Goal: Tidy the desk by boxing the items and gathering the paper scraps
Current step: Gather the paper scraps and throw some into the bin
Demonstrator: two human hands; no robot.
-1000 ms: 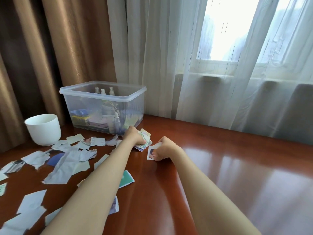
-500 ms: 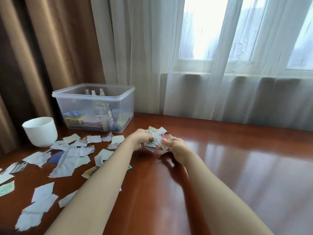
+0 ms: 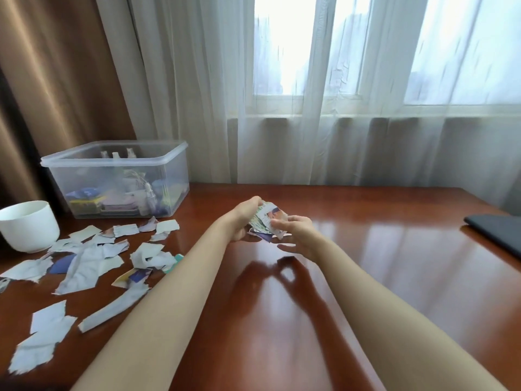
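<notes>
Above the middle of the desk my left hand [image 3: 244, 216] grips a bundle of paper scraps [image 3: 267, 219], held a little off the wood. My right hand [image 3: 299, 233] is beside the bundle, thumb and forefinger touching its right edge, the other fingers spread and relaxed. Several torn scraps [image 3: 87, 263], mostly pale grey-blue, lie scattered over the left of the desk. A clear plastic box [image 3: 118, 179] stands at the back left with bottles and small items inside and no lid on it.
A white bowl [image 3: 26, 224] stands left of the box. A dark flat object [image 3: 496, 231] lies at the desk's right edge. Brown and sheer white curtains hang behind the polished wooden desk [image 3: 366, 277].
My right hand picked a scrap off the desk and brought it to the bundle in my left hand. Both hands lifted slightly, and the view turned to the right.
</notes>
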